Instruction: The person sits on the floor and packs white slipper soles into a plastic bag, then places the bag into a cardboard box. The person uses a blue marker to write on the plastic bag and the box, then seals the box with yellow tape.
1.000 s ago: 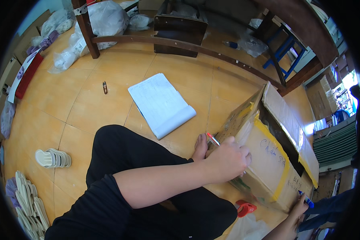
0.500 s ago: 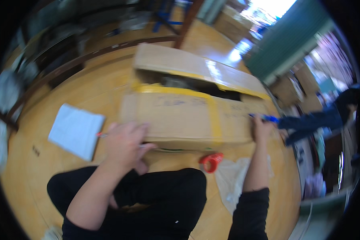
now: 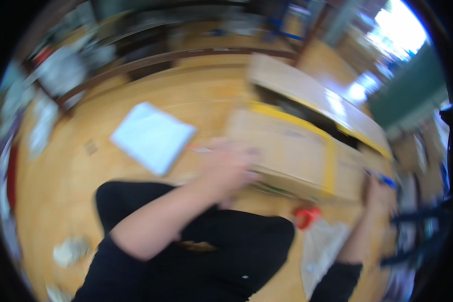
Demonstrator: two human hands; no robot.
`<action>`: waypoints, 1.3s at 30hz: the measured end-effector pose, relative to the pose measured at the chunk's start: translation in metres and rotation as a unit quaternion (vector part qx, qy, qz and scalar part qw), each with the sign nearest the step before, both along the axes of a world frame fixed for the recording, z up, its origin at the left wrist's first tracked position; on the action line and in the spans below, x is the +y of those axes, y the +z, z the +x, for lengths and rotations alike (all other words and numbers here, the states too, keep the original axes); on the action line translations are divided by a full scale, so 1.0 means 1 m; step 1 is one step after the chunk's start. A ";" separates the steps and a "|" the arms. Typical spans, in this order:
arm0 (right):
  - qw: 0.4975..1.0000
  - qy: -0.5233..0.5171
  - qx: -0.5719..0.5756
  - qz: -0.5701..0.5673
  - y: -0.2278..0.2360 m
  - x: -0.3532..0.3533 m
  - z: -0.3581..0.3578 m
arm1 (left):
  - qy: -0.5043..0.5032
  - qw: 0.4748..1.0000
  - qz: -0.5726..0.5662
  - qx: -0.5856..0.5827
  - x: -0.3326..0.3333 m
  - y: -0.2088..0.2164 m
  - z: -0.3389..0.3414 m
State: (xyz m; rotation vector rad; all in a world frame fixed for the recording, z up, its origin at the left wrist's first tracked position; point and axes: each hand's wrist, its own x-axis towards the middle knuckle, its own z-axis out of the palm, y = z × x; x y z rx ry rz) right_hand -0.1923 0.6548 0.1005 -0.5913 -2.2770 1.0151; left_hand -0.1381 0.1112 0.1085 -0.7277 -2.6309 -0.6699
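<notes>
A long cardboard box (image 3: 287, 148) with yellow tape lies on the floor before my knees, its top flap partly raised over a dark gap. My left hand (image 3: 229, 163) is at the box's near left corner, its fingers closed. From that hand, toward the paper, pokes the end of a small red-and-white thing (image 3: 200, 148), too blurred to name. At the box's right end is my right hand (image 3: 376, 194), closed round a blue marker (image 3: 385, 179). Handwriting shows faintly on the cardboard near the marker's dark tip.
White papers (image 3: 153, 136) lie on the floor to the left. Between the box and my right forearm are a red tape roll (image 3: 306, 216) and a clear plastic bag (image 3: 322, 246). A wooden rail (image 3: 186, 56) runs behind, and a person's dark-blue legs (image 3: 420, 216) show at right.
The view has swung left, so box, papers and both hands appear further right. Both hands keep about the same places at the box, and the marker stays in my right hand.
</notes>
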 end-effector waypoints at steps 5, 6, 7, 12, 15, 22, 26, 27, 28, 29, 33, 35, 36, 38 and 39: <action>0.994 0.075 0.036 0.073 -0.006 0.027 -0.009 | 0.021 1.000 -0.008 0.020 -0.007 -0.009 -0.001; 0.995 0.029 0.043 0.083 -0.004 0.031 -0.009 | 0.017 1.000 -0.004 0.013 -0.011 -0.009 -0.001; 0.993 0.079 0.043 0.076 -0.011 0.030 -0.014 | 0.023 1.000 -0.006 0.011 -0.018 -0.009 -0.001; 0.991 0.057 0.043 0.116 -0.020 0.039 -0.020 | 0.015 0.999 -0.005 0.036 -0.025 -0.006 0.000; 0.991 0.051 0.009 0.125 -0.021 0.051 -0.023 | 0.009 0.998 0.025 0.052 -0.021 -0.010 -0.001; 0.987 0.060 0.021 0.145 -0.023 0.067 -0.029 | 0.010 0.998 0.033 0.050 -0.019 -0.013 -0.001; 0.991 0.051 0.019 0.120 -0.018 0.052 -0.021 | 0.016 0.998 0.039 0.055 -0.018 -0.012 -0.001; 0.992 0.057 0.017 0.114 -0.016 0.047 -0.018 | 0.018 0.997 0.035 0.059 -0.018 -0.012 -0.002; 0.991 0.061 0.028 0.111 -0.014 0.042 -0.016 | 0.019 0.998 0.030 0.060 -0.018 -0.012 -0.001; 0.991 0.067 0.033 0.109 -0.012 0.037 -0.015 | 0.019 0.998 0.025 0.062 -0.018 -0.013 -0.001; 0.991 0.065 0.024 0.113 -0.012 0.031 -0.014 | 0.008 0.999 0.023 0.048 -0.019 -0.012 -0.001; 0.991 0.087 0.035 0.090 -0.015 0.036 -0.014 | 0.001 0.999 0.022 0.040 -0.020 -0.011 -0.001; 0.988 0.122 0.054 0.081 -0.016 0.039 -0.014 | -0.001 0.999 0.025 0.041 -0.020 -0.010 -0.001; 0.990 0.090 0.060 0.089 -0.018 0.044 -0.014 | -0.005 0.999 0.025 0.032 -0.020 -0.010 -0.001; 0.992 0.074 0.052 0.086 -0.017 0.045 -0.015 | -0.004 0.999 0.022 0.029 -0.019 -0.010 -0.002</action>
